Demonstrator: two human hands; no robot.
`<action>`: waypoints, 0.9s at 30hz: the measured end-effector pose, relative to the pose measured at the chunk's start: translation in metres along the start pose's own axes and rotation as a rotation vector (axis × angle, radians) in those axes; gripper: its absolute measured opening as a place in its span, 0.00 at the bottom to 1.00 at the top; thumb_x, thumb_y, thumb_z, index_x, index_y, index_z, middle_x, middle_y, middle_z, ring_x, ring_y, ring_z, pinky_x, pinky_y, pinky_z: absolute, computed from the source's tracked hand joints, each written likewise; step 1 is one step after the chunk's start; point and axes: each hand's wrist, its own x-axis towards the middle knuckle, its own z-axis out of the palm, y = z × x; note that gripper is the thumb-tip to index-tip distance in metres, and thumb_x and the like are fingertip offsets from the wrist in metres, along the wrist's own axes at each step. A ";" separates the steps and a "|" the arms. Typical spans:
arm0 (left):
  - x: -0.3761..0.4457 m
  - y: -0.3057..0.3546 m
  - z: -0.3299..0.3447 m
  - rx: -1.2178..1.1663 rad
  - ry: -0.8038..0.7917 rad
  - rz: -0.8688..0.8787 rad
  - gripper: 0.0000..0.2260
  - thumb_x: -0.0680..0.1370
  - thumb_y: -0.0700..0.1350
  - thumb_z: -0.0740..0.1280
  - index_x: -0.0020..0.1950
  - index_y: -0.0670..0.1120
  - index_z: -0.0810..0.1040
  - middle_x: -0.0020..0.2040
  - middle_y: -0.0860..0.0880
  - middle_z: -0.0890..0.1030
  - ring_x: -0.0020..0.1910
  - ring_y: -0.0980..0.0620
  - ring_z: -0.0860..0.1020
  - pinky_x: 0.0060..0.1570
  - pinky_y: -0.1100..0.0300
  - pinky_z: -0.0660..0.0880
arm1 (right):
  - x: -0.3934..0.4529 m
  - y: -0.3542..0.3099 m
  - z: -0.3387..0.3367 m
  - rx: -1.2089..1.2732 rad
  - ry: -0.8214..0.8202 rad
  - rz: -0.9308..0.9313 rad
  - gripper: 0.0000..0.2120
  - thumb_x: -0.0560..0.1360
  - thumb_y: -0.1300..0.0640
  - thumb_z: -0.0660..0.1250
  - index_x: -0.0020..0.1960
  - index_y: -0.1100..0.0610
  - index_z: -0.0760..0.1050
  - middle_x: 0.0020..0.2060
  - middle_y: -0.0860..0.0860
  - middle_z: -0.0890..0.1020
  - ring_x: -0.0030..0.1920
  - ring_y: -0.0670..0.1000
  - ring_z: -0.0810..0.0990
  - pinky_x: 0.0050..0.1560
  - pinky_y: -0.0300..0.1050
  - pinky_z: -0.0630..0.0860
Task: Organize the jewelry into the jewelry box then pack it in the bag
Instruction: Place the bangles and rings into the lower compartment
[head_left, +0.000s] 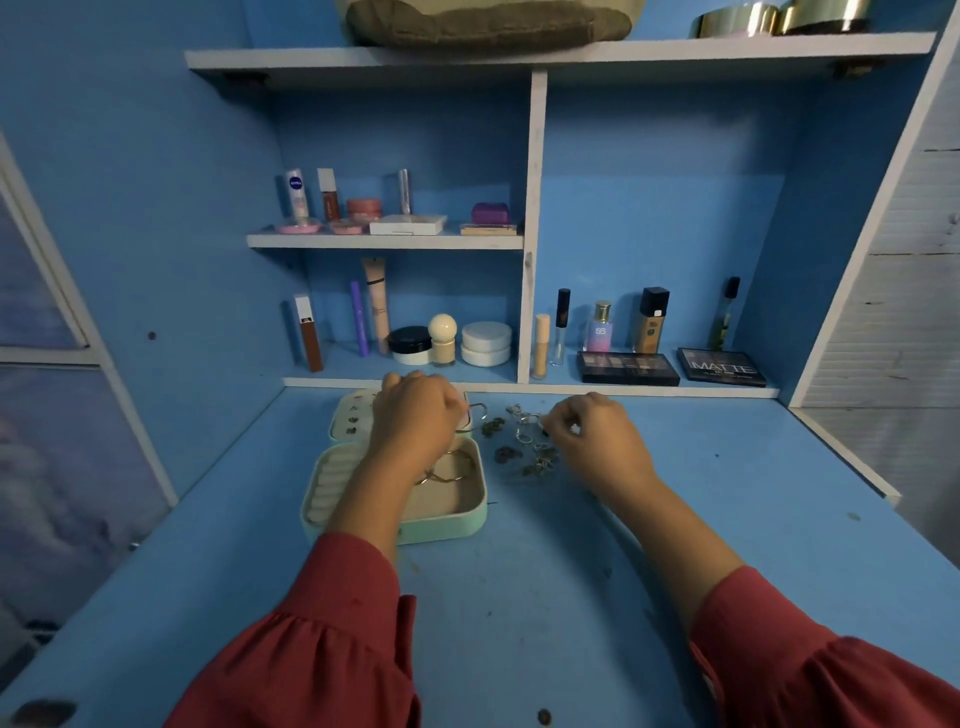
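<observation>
Left hand (413, 415) is hovering over the open box (457, 525), fingers curled down; a thin wire hoop (480, 410) is showing just beside its knuckles, and the fingers appear to be pinching it, though the contact itself is hidden behind the hand. Right hand (589, 431) is sitting at the right edge of the loose jewelry (524, 447), fingers curled; whether they are holding a piece cannot be told, the fingertips being too small and blurred.

Box is lying on the desk (519, 597), lid (348, 418) folded back toward the shelves, several small studs sitting in it. Gold bangles (449, 470) are lying in the box's right compartment, partly under the left wrist. Ring rolls (332, 478) are filling the left compartment.

Loose jewelry is lying scattered on the desk just right of the box, between the two hands, touching neither the box wall nor the lid.

Red sleeves (332, 634) are covering both forearms. Cosmetics are standing on the shelves behind: two palettes (628, 368) at lower right, white jars (486, 343) at centre. A folded bag (488, 23) is resting on the top shelf.
</observation>
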 end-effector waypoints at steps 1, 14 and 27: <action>-0.001 -0.007 -0.004 -0.026 -0.013 0.000 0.10 0.79 0.45 0.62 0.47 0.50 0.83 0.52 0.50 0.80 0.56 0.45 0.69 0.56 0.50 0.70 | -0.001 -0.003 0.004 0.003 0.015 -0.026 0.09 0.77 0.53 0.64 0.44 0.56 0.79 0.49 0.51 0.78 0.55 0.53 0.71 0.52 0.46 0.70; -0.016 -0.056 -0.029 -0.048 -0.145 0.074 0.04 0.74 0.45 0.71 0.40 0.50 0.85 0.49 0.54 0.75 0.56 0.51 0.66 0.58 0.57 0.66 | -0.005 -0.054 0.036 -0.055 -0.060 -0.184 0.09 0.75 0.51 0.66 0.50 0.53 0.83 0.68 0.48 0.71 0.71 0.49 0.61 0.67 0.51 0.59; -0.020 -0.055 -0.026 -0.046 -0.169 0.096 0.02 0.72 0.47 0.74 0.38 0.50 0.85 0.48 0.55 0.76 0.56 0.52 0.66 0.60 0.55 0.68 | -0.005 -0.060 0.039 -0.123 -0.122 -0.181 0.10 0.76 0.49 0.66 0.51 0.51 0.83 0.71 0.46 0.68 0.73 0.49 0.56 0.69 0.51 0.55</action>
